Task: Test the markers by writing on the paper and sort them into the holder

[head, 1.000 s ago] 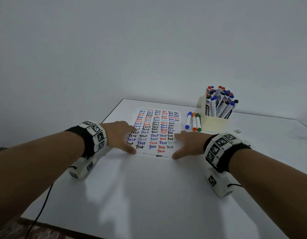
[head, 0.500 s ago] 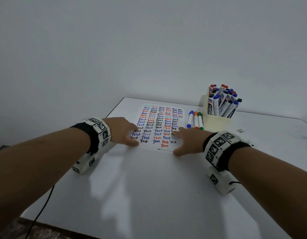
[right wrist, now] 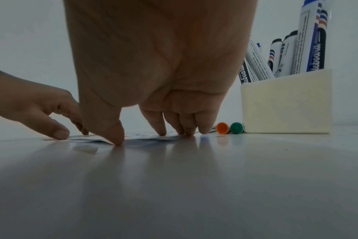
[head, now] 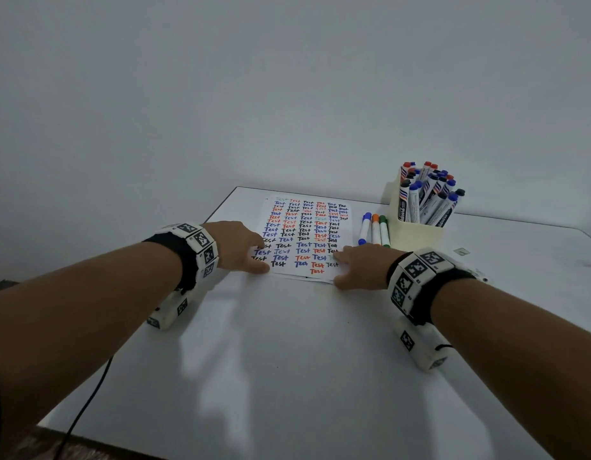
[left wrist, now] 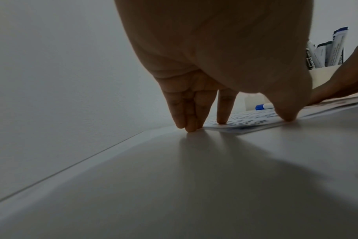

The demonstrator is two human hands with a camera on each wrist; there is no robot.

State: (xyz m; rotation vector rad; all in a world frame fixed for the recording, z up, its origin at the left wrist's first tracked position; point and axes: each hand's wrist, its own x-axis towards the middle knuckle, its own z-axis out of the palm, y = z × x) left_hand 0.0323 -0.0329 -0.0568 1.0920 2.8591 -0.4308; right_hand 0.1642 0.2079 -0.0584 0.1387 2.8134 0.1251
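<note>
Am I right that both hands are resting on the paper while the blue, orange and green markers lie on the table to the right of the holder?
Not quite. The three loose markers, blue, orange and green, lie to the left of the holder, between it and the paper, as the head view shows. The rest holds: the left hand and right hand both rest on the paper.

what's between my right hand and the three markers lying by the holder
Nothing visible. The right hand rests on the paper's near right corner, and the blue, orange and green markers lie just beyond its fingers on bare table, left of the holder.
</note>
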